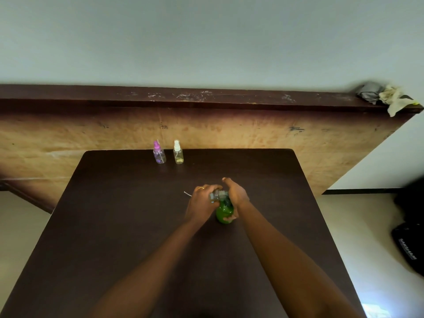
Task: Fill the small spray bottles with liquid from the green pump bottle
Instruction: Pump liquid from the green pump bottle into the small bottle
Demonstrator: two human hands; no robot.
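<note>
The green pump bottle (223,213) stands upright near the middle of the dark table (137,226). My right hand (237,193) wraps over its pump top, with fingertips showing low on the green body. Just left of it, my left hand (202,200) holds a small clear spray bottle (216,195) without its cap, tilted against the pump head. A thin white tube (187,193) pokes out from behind my left hand on the table. Two more small spray bottles stand capped at the table's far edge: a purple-capped bottle (159,154) and a white-capped bottle (178,153).
A large wooden board (252,129) leans behind the table against the wall. Crumpled rags (387,96) lie on its top right corner. A black bag (408,246) sits on the floor to the right of the table.
</note>
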